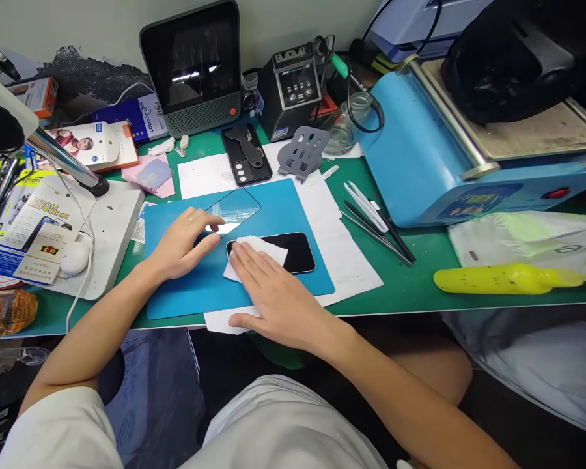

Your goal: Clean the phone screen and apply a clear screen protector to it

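The right hand [278,296] is lying flat on a white wipe [274,251], covering the left end of the phone [301,251] on the blue mat [185,293]. The left hand [181,243] is curving loosely, thumb and fingers parted, beside the clear sheet [241,207]

This looks like a small phone-repair workshop: the green bench [428,246] carries a dark-screened phone [300,252] on a blue mat [190,296], slender tools [371,207] laid together, a control box [289,91] with dials [297,98] beside a green-handled soldering iron [339,65], and a bulky blue machine [410,156] with a red button [557,194]. Boxes [95,146] and packets [7,312] crowd the left end, before a dark-patched wall [78,65].
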`<state>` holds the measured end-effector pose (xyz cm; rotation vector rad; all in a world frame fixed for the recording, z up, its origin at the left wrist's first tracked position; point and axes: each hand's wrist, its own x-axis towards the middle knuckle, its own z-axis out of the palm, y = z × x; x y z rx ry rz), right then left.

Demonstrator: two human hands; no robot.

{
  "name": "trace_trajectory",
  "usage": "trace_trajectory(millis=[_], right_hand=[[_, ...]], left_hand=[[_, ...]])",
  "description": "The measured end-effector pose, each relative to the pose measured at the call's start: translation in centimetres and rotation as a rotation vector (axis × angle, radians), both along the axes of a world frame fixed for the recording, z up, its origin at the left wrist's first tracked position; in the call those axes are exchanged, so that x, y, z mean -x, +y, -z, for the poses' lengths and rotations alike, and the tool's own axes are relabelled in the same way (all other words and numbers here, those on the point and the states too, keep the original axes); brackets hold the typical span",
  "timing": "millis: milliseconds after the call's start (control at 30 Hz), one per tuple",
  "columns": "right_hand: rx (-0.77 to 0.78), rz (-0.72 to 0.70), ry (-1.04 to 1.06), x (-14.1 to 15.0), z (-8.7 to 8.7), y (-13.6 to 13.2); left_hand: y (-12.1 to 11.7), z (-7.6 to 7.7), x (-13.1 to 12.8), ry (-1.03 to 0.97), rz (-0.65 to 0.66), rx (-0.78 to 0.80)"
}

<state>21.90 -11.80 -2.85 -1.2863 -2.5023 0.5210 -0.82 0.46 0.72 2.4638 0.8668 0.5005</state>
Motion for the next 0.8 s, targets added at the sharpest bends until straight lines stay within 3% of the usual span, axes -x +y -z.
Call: trace_trajectory(millis=[233,400,600,800], right_hand=[[-0.021,0.144,-0.137,-6.2,0.4,-1.3],[-0.043,0.136,-0.173,-6.1,0.5,-2.2],[0.005,0.145,-0.186,-5.3,0.4,0.8],[-0.074,0.142,-0.183,-5.9,0.6,-3.1]], left_hand=[[-0.3,-0.1,-0.2,0.002,0.025,-0.027],[-0.4,0.0,-0.5,0.019,0.084,-0.024],[-0.4,-0.1,-0.6,0.048,0.130,-0.002],[-0.4,-0.1,-0.5,0.052,0.144,-0.013]])
